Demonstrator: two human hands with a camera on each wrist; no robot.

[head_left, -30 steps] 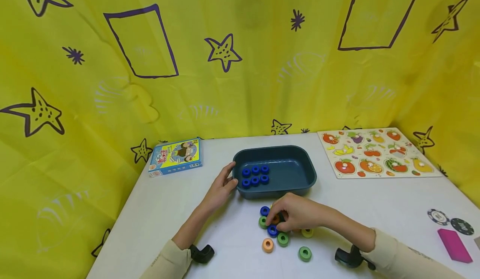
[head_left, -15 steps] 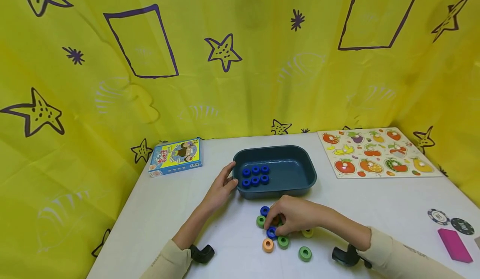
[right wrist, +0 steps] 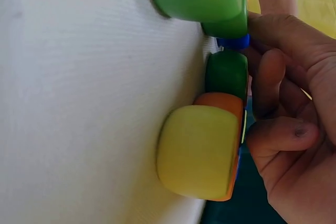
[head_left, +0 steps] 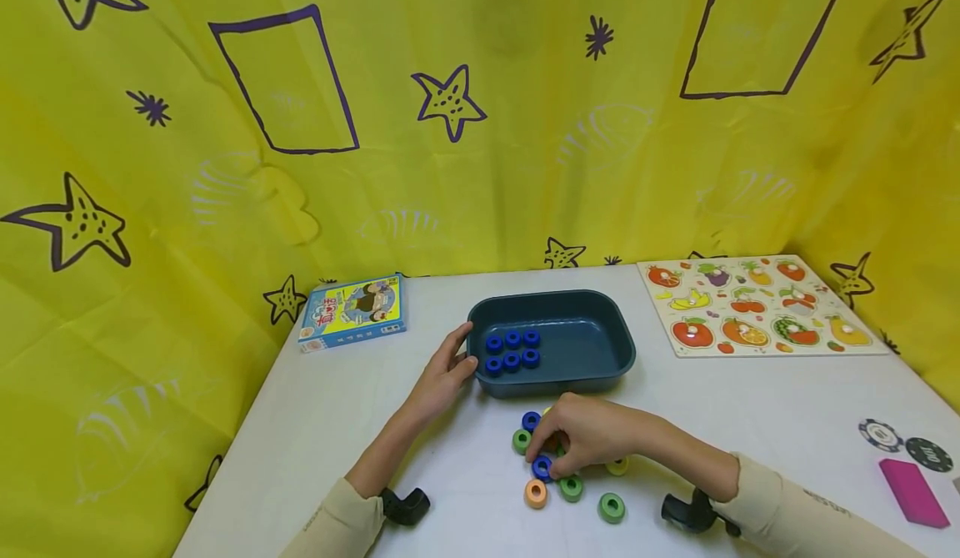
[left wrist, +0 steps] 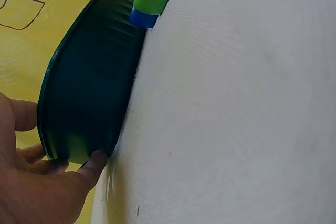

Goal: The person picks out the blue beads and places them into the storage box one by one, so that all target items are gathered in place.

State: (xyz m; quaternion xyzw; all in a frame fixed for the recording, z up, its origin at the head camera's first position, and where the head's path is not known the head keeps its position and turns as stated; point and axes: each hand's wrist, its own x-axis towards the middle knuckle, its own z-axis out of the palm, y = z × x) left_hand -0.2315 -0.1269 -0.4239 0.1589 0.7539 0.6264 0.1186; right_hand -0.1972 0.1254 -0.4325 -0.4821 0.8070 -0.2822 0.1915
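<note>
Thumb and index finger of my right hand [head_left: 592, 429] pinch a blue ring [head_left: 542, 469] in the loose cluster in front of the tray. Around it lie a green ring [head_left: 522, 441], an orange ring [head_left: 536, 493], another green ring [head_left: 571, 488] and a second blue ring [head_left: 531, 421]. The hand hides part of the cluster. In the right wrist view a yellow ring [right wrist: 197, 150] stands close by the curled fingers. My left hand [head_left: 440, 383] rests on the left end of the dark teal tray [head_left: 577, 387], fingertips against its wall. Several blue rings [head_left: 512, 359] sit inside in two rows.
A blue-yellow card box [head_left: 352, 312] lies at the back left. A fruit puzzle board [head_left: 757, 308] is at the back right. Poker chips [head_left: 928, 454] and a pink block [head_left: 913, 493] lie far right. A yellow curtain [head_left: 495, 191] hangs behind the white table [head_left: 300, 458].
My right hand has drawn the pinched blue ring slightly left and toward me. The green rings beside it have shifted a little apart. My left hand and the tray have stayed in place.
</note>
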